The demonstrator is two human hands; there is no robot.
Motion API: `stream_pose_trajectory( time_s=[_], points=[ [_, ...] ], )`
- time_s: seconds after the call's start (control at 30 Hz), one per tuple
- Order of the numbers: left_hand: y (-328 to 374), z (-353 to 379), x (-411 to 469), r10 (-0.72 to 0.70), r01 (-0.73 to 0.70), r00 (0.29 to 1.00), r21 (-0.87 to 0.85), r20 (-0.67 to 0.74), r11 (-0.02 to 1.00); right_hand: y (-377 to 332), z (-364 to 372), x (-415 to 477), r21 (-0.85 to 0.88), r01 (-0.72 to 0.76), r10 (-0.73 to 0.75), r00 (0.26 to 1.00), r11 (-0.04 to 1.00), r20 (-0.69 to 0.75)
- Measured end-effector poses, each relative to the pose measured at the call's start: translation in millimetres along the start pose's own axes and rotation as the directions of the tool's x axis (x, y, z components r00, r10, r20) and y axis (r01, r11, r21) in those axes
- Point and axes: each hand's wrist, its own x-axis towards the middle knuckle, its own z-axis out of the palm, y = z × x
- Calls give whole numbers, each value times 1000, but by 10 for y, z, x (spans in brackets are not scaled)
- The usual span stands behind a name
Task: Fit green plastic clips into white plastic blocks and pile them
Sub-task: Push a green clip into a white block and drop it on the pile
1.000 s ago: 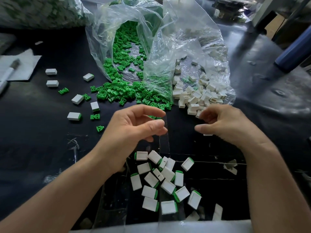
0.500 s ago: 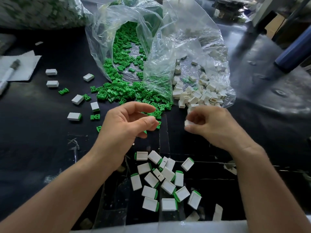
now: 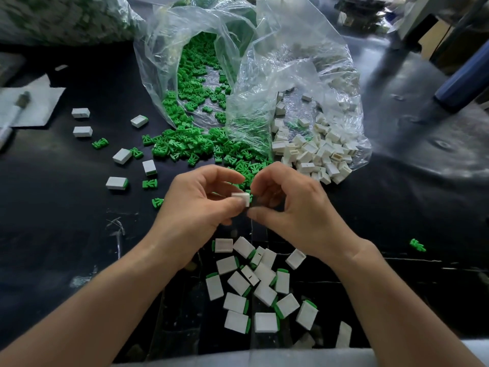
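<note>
Nothing written can be read here: no label, brand, number or sign. The white block (image 3: 241, 198) held at centre shows plain faces, as do the loose white blocks (image 3: 307, 152) and green clips (image 3: 190, 144) spilling from their clear bags. The marker pen (image 3: 16, 112) at the left edge is too blurred to tell.

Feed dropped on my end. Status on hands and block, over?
Left hand pinching white block. Right hand curled against its right end, grip unclear. Nothing in the way.
</note>
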Motion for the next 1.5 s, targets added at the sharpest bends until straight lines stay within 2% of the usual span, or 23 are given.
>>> stream_pose_trajectory(
  time_s=[0.1, 0.2, 0.47, 0.63, 0.8, 0.9, 1.07, 1.33, 1.5],
  points=[
    [6, -15, 18, 2, -7, 996, -58, -87, 998, 60, -16, 20, -85, -73, 71, 997, 994, -27],
    [12, -29, 22, -3, -9, 993, -97, -116, 995, 107, 41, 31, -184, -137, 131, 990, 973, -47],
    [16, -17, 13, -3, -7, 996, -120, -85, 993, 145, 225, 85, -342, -199, 203, 979, 918, -24],
    [25, 4, 8, -7, -2, 998, -121, -70, 993, 167, 210, 94, -340, -186, 192, 981, 922, -17],
    [30, -3, 8, -22, 15, 998, -128, -53, 992, 147, 135, 83, -204, -170, 141, 979, 964, -148],
    [27, -3, 8, -31, 25, 998, -130, -46, 991, 117, 77, 74, -16, -195, 187, 957, 981, -224],
    [26, -12, 5, -20, 16, 999, -96, -37, 995, 116, 81, 68, 184, -228, 263, 945, 956, -195],
    [38, -2, 6, 1, -8, 998, -118, -62, 993, 117, 48, 57, 207, -193, 229, 959, 959, -167],
    [75, 15, -22, 24, -24, 1000, -76, -2, 997, 86, 39, 45, 237, -178, 215, 966, 955, -144]
  ],
)
